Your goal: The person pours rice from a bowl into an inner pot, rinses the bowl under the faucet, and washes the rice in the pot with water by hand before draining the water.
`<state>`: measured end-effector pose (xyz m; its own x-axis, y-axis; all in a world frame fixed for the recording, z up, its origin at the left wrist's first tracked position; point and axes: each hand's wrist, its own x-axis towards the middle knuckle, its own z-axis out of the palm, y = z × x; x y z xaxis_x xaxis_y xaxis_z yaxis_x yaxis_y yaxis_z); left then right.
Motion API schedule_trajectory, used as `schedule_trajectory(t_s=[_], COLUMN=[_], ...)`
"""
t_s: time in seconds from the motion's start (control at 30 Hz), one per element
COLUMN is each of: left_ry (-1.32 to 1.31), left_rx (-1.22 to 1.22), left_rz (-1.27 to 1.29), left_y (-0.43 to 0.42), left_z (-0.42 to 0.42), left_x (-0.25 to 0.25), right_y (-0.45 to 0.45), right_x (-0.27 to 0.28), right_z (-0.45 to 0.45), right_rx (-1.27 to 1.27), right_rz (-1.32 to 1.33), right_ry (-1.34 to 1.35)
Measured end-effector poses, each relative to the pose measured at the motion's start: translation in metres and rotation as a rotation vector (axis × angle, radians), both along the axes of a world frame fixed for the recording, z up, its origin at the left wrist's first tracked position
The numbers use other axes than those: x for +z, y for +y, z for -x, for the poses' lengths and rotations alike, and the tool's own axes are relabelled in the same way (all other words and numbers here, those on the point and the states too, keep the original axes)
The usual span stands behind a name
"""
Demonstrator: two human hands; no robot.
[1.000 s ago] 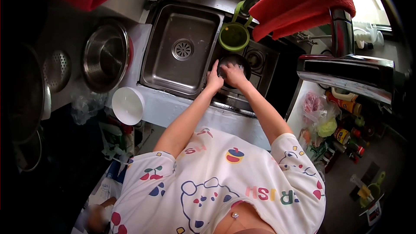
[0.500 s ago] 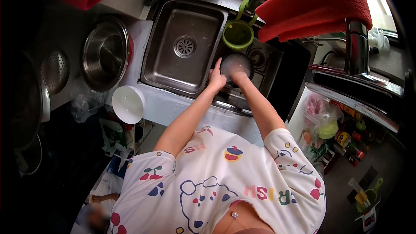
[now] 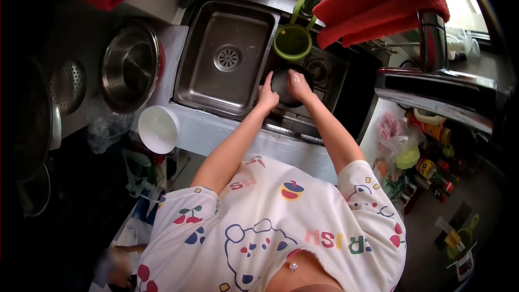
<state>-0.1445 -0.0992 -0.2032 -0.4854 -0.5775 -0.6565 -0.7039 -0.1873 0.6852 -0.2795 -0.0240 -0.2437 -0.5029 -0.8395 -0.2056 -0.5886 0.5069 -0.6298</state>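
Observation:
In the right-hand basin a dark round pot [image 3: 283,84] holds greyish liquid; what lies under its surface cannot be made out. My left hand [image 3: 267,96] grips the pot's left rim, thumb and fingers on its side. Inside the pot's opening, my right hand [image 3: 297,85] looks wet, with its fingers curled in; anything within them is hidden. Just beyond the pot hangs a green strainer-like basket [image 3: 292,41] by its strap from the faucet.
To the left is a steel sink basin [image 3: 208,89] with a drain. A white bowl [image 3: 158,130] sits on the counter edge, near a steel basin [image 3: 130,70]. A red towel [image 3: 384,8] drapes over a pipe at upper right. Bottles and bags [image 3: 416,154] stand at right.
My right hand has come up out of the cloudy liquid, and its fingers now show curled. The liquid looks darker and less milky. My left hand keeps its hold on the rim.

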Motion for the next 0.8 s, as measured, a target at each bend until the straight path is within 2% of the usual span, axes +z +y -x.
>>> schedule_trajectory(t_s=[0.07,0.13,0.2,0.33,0.43,0.53,0.67,0.8], left_ry=[0.050,0.089,0.064,0.066,0.047,0.061,0.044,0.027], left_rx=[0.008,-0.001,0.017,0.038,0.036,0.040,0.048,0.026], left_rz=[-0.009,-0.004,0.094,0.034,0.013,0.006,0.019,0.009], left_y=[0.002,-0.003,0.003,0.003,0.002,0.003,0.004,0.003], left_z=[0.001,0.000,-0.002,0.000,0.000,-0.001,0.001,0.000], left_x=[-0.003,-0.009,-0.014,-0.015,-0.003,-0.007,-0.009,-0.007], right_y=[0.000,0.002,0.006,0.014,0.020,0.017,0.023,0.015], right_x=[-0.006,0.011,0.025,0.024,0.013,-0.001,-0.054,-0.055], right_z=[0.007,0.004,-0.003,-0.013,-0.029,-0.030,-0.021,-0.020], right_rx=[0.062,0.084,0.076,-0.002,-0.051,-0.050,0.058,0.108], right_rz=[0.053,-0.011,-0.143,-0.336,-0.261,-0.437,-0.393,-0.498], right_ry=[0.042,0.083,0.115,-0.005,0.099,0.045,0.127,0.062])
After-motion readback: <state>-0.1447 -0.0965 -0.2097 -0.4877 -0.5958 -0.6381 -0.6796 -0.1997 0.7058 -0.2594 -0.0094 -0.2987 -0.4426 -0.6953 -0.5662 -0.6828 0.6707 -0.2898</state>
